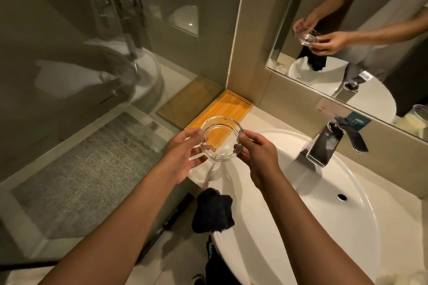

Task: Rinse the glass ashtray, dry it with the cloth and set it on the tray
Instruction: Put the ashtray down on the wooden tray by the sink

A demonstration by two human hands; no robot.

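A clear round glass ashtray (221,140) with notched rim is held in the air between both hands, tilted toward me, above the left edge of the white basin (324,203). My left hand (185,155) grips its left side and my right hand (257,157) grips its right side. Behind it, a yellow wooden tray (234,106) lies in the counter's back left corner. A dark cloth (213,210) is draped over the basin's front left rim.
A chrome faucet (324,143) stands at the back of the basin; no water is visible running. A wall mirror (361,41) reflects my hands. A glass shower partition (81,65) stands left of the counter. A blue packet (355,119) leans by the mirror.
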